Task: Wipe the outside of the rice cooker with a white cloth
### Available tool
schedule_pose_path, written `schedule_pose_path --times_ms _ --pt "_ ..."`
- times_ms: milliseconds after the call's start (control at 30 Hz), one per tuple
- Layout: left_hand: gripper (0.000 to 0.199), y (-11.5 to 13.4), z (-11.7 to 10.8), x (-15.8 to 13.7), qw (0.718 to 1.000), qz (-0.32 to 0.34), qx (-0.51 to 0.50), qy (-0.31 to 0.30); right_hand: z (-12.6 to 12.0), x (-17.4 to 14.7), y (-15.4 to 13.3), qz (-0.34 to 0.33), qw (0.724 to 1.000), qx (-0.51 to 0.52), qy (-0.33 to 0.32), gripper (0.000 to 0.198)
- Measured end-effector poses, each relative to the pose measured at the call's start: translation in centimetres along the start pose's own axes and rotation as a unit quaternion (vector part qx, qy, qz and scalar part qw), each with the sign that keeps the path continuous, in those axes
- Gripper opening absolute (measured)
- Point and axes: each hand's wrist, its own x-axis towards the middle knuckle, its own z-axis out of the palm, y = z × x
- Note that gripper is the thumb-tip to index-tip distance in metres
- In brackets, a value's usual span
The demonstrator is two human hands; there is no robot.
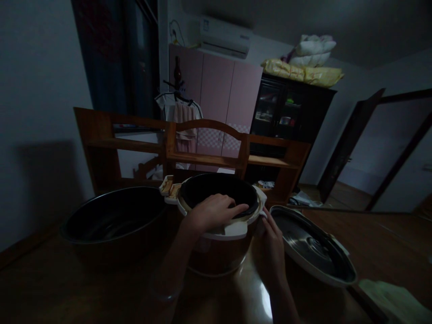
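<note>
In the middle of the table stands an electric cooker [216, 261] with a white rim and a dark inner pot [216, 184]; its lid is off. My left hand [216, 209] lies across the near edge of the opening. Its thumb points right, apart from the fingers, whose tips are partly hidden inside the pot. At the cooker's right side, my right hand [272, 236] has its fingers closed on a white piece that looks like a cloth [262, 213], against the outer rim. The dim light makes it hard to see clearly.
A large dark basin [114, 216] sits left of the cooker. To the right, the lid [312, 245] rests with its inner side up. A pale green cloth [394, 299] lies at lower right. Behind the cooker rises a wooden shelf [205, 157].
</note>
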Motion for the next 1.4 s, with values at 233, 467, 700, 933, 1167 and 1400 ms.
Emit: schedule_pose_path --times_ms 233,467,700,933,1167,1400 --pt "0.06 0.3 -0.1 0.0 1.0 -0.008 0.007 -0.009 0.9 -2.4 0.2 0.015 0.999 0.038 0.022 0.044" --pt "0.056 0.1 0.0 0.2 1.0 0.009 -0.004 -0.015 1.8 -4.1 -0.9 0.03 0.997 0.056 0.032 0.045" --pt "0.051 0.0 -0.2 0.0 0.999 0.023 0.044 -0.022 3.9 -7.7 -0.6 0.041 0.998 0.028 0.047 0.052" --pt "0.044 -0.3 0.0 0.1 0.99 0.069 0.115 -0.032 4.4 -11.5 0.7 0.06 0.998 -0.019 0.028 0.055" --pt "0.05 -0.2 0.1 0.2 0.997 0.034 0.063 -0.03 2.2 -11.8 3.1 0.104 0.994 -0.013 0.028 0.05" --pt "0.048 0.2 -0.2 -0.1 0.997 0.047 0.065 -0.023 0.2 -5.3 3.4 0.141 0.984 0.108 0.024 0.051"
